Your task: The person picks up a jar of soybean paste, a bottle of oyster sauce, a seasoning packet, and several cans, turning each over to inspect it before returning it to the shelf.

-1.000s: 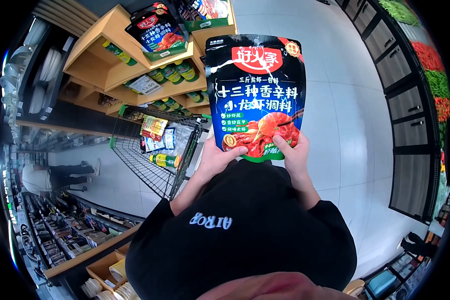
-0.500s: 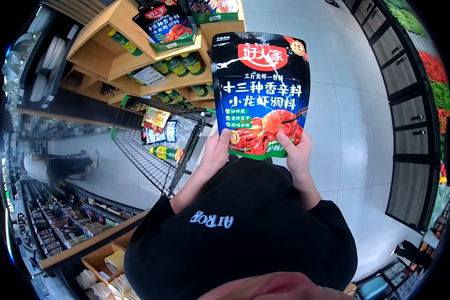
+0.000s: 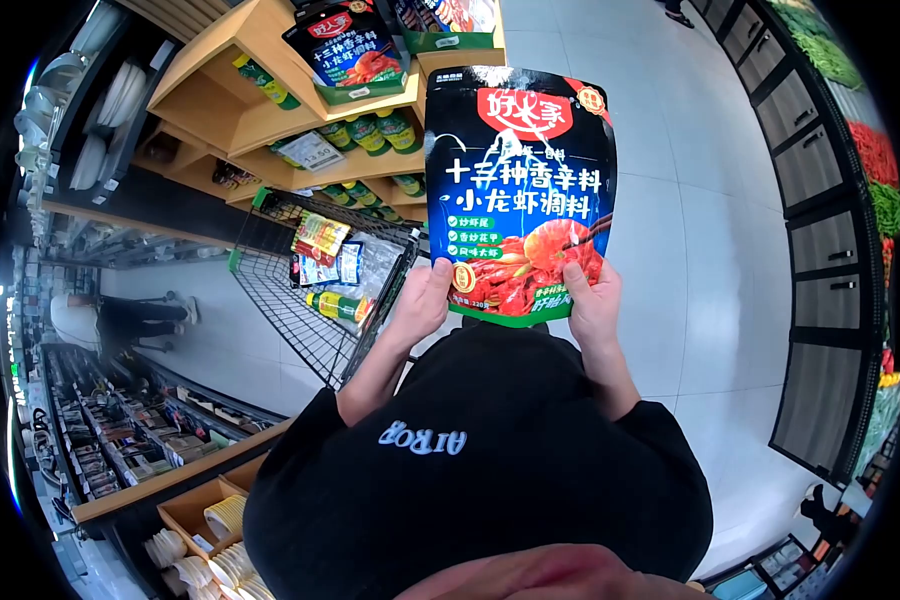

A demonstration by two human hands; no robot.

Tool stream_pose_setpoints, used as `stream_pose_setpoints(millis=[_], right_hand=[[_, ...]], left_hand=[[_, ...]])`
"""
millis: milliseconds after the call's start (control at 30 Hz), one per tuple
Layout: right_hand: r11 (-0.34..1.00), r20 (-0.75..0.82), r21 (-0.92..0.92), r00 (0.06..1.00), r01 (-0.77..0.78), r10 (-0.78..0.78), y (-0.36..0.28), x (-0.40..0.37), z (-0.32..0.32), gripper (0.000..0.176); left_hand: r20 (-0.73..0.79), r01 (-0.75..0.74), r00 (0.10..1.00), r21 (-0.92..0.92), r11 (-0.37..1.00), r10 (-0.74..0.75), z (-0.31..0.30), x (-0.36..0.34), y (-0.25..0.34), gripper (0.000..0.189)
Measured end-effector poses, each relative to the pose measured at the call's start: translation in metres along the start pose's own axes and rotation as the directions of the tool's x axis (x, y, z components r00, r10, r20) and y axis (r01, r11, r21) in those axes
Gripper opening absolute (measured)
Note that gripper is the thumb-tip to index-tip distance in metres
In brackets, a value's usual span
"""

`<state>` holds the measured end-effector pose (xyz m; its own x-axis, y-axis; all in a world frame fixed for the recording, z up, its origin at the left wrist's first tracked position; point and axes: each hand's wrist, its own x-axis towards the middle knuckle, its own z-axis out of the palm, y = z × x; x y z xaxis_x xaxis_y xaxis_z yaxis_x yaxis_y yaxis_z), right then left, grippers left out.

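A black, red and green seasoning packet [image 3: 520,200] faces me upright, with crayfish pictured on its lower half. My left hand [image 3: 424,300] grips its lower left edge, thumb on the front. At the lower right edge my right hand [image 3: 595,305] also holds it, thumb over the picture. The fingers behind the packet are hidden. Left of my left hand is a wire shopping cart [image 3: 270,292] holding a few packets and a yellow-green bottle [image 3: 336,306].
A wooden shelf [image 3: 205,95] at the upper left carries similar packets [image 3: 348,50] and bottles. Dark cabinets [image 3: 825,250] line the right side, beside produce. A person [image 3: 80,318] stands in the far left aisle. Bowls [image 3: 225,517] sit at the lower left.
The shelf and cart have shifted slightly right and down in view. The packet is tilted a little differently, still in both hands, and my right thumb sits slightly further right.
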<state>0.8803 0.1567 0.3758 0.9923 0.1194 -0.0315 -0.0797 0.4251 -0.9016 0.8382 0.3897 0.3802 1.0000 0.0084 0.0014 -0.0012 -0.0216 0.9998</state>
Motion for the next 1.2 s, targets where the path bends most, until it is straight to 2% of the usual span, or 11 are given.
stream_pose_setpoints(millis=[267,300,367,500,533,567,600,700,733,900,1200], right_hand=[[1.000,0.011,-0.008,1.000,0.029,-0.029,-0.004,0.003,0.006,0.033],[1.000,0.004,-0.011,1.000,0.026,-0.026,-0.004,0.003,0.007,0.032],[0.998,0.001,-0.054,1.000,0.013,-0.013,-0.004,0.003,0.011,0.032],[0.989,0.091,-0.145,0.996,-0.004,0.017,-0.010,-0.001,0.007,0.040],[0.990,0.133,-0.135,0.991,0.028,-0.010,-0.014,0.000,0.010,0.045],[0.990,0.172,-0.126,0.984,0.060,-0.037,-0.018,-0.002,0.012,0.049],[0.994,0.169,-0.108,0.986,0.033,-0.015,-0.017,-0.006,0.011,0.068],[0.872,0.224,-0.404,0.954,0.276,-0.198,-0.017,0.003,0.020,0.080],[0.863,0.252,-0.439,0.956,0.250,-0.149,-0.016,0.003,0.016,0.085],[0.902,0.313,-0.380,0.946,0.204,-0.082,-0.016,-0.003,0.018,0.078],[0.788,0.338,-0.559,0.939,0.258,-0.068,-0.019,-0.001,0.015,0.074]], left_hand=[[0.073,0.067,0.996,-0.157,0.985,-0.057,-0.004,0.000,-0.001,0.043],[0.151,0.147,0.981,-0.195,0.970,-0.118,-0.007,-0.002,0.006,0.036],[0.194,0.123,0.977,-0.203,0.971,-0.083,-0.005,0.001,0.003,0.039],[0.032,0.166,0.985,-0.485,0.859,-0.172,0.022,-0.004,-0.002,0.055],[-0.014,0.135,0.987,-0.496,0.858,-0.163,0.023,-0.003,-0.004,0.048],[-0.030,0.132,0.985,-0.495,0.859,-0.169,0.023,-0.003,-0.003,0.045],[-0.047,0.128,0.984,-0.495,0.859,-0.174,0.023,-0.005,-0.002,0.043],[-0.166,0.037,0.979,-0.428,0.903,-0.119,0.010,0.006,-0.002,0.036],[-0.170,0.031,0.979,-0.422,0.906,-0.113,0.004,0.010,-0.004,0.036],[-0.172,0.025,0.977,-0.495,0.869,-0.126,0.002,0.015,-0.002,0.038],[-0.149,0.069,0.979,-0.389,0.919,-0.137,0.004,0.011,0.001,0.032]])
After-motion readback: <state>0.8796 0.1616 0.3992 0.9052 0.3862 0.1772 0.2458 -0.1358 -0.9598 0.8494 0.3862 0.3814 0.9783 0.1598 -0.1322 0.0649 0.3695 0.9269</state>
